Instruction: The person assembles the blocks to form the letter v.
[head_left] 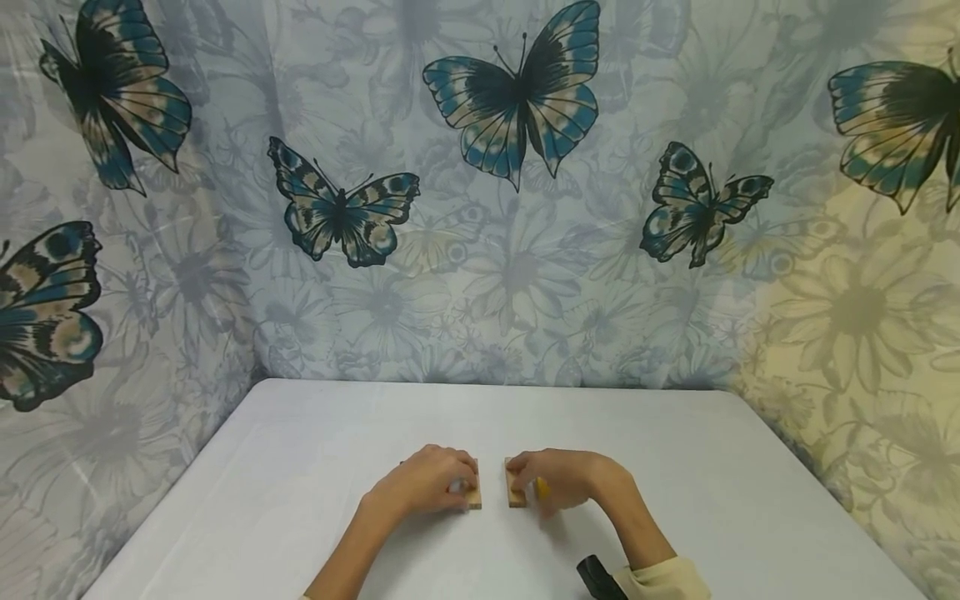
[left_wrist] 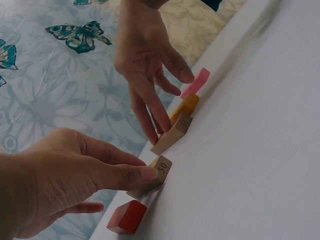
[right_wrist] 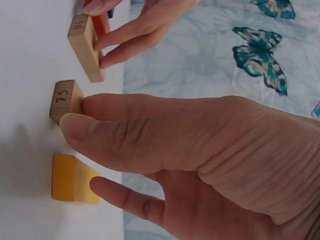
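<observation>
Two wooden blocks stand near each other on the white table. My left hand [head_left: 431,479] pinches the one marked 50 [left_wrist: 162,169] between thumb and fingers. My right hand [head_left: 566,477] touches the side of the block marked 75 [right_wrist: 62,100] with nearly straight fingers. In the left wrist view its thumb is off that block. Beside the left hand is a red block [left_wrist: 127,217]. Below the right hand's fingers, a yellow block [right_wrist: 70,180] sits on the table, and a pink block [left_wrist: 197,82] lies past it. In the head view the hands mostly hide the coloured blocks.
The white table [head_left: 300,433] reaches back to a fabric wall [head_left: 517,275] printed with butterflies and flowers, which also closes off both sides. A black device [head_left: 600,577] sits at the right sleeve [head_left: 667,581].
</observation>
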